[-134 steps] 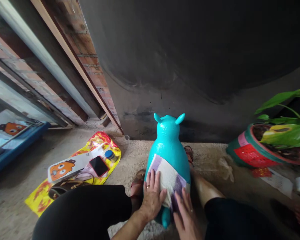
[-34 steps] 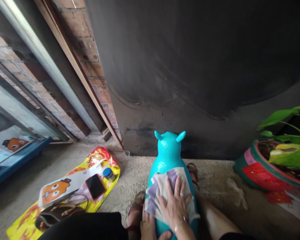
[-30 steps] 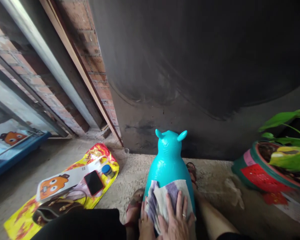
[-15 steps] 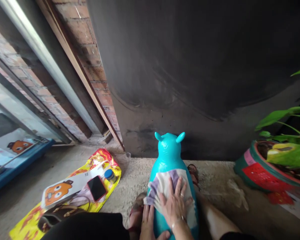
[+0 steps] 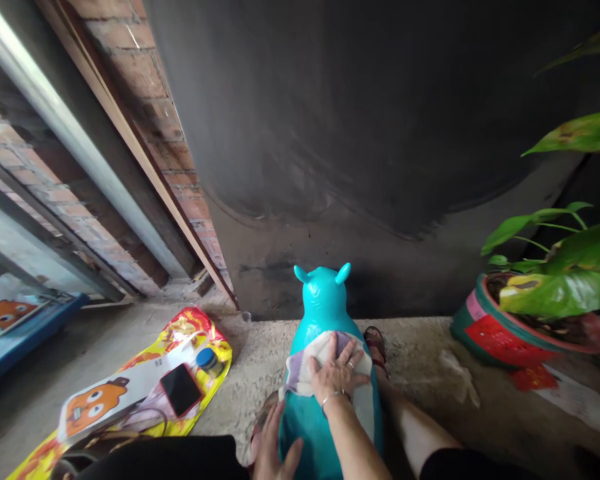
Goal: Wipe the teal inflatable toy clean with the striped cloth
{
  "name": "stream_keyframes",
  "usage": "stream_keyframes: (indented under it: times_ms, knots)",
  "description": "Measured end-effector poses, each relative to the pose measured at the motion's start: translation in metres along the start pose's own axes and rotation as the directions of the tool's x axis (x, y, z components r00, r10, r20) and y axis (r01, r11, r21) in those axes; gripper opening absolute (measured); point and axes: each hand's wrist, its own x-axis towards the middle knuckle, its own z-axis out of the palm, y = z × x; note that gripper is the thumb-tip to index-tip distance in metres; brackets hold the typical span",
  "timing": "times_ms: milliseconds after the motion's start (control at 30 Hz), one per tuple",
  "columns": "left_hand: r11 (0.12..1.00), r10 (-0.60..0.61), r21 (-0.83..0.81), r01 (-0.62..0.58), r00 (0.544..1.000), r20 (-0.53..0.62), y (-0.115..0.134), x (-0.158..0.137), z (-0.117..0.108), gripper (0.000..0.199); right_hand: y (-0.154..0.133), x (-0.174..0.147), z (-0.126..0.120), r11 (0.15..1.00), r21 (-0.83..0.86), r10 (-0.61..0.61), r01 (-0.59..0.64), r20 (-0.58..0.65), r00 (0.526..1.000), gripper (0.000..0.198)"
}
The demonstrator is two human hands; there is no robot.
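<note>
A turquoise inflatable animal toy with two small ears stands between my legs, its head toward the dark panel. Across its back lies a white cloth with purple patches, partly hidden by my hand and forearm. My right hand, wearing a ring and a bracelet, presses flat on the cloth with its fingers spread. At the toy's left side is my left hand, fingers stretched out and thumb apart, holding nothing; the bottom edge cuts it off.
A yellow and red bag lies on the floor to the left, bearing a white box, a phone and a blue-lidded jar. A potted plant stands at right. Behind the toy rises a dark panel.
The view has turned slightly right. My right hand has pushed forward with the cloth, baring more of the toy's back. My left hand has shifted back and toward the toy's left side.
</note>
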Motion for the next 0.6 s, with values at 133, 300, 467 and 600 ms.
stream_keyframes:
  times_ms: [133, 300, 467, 600]
  knots:
    - [0.99, 0.036, -0.125, -0.061, 0.981, -0.189, 0.018, 0.005, -0.009, 0.045, 0.006, -0.052, 0.016, 0.998, -0.007, -0.055, 0.055, -0.026, 0.998, 0.064]
    - [0.979, 0.181, 0.103, -0.177, 0.983, -0.028, 0.025, 0.002, 0.011, 0.046, 0.071, -0.098, 0.049, 0.959, 0.252, -0.126, 0.126, -0.017, 0.992, 0.07]
    - [0.848, 0.091, 0.511, -0.143, 0.988, 0.125, 0.028, 0.002, 0.051, 0.06, 0.139, -0.07, 0.066, 0.885, 0.454, -0.136, 0.105, 0.036, 0.99, 0.065]
    - [0.789, -0.028, 0.602, -0.121, 0.972, 0.233, 0.061, 0.052, 0.06, 0.069, 0.101, -0.042, 0.043, 0.953, 0.303, -0.039, -0.006, 0.14, 0.989, 0.061]
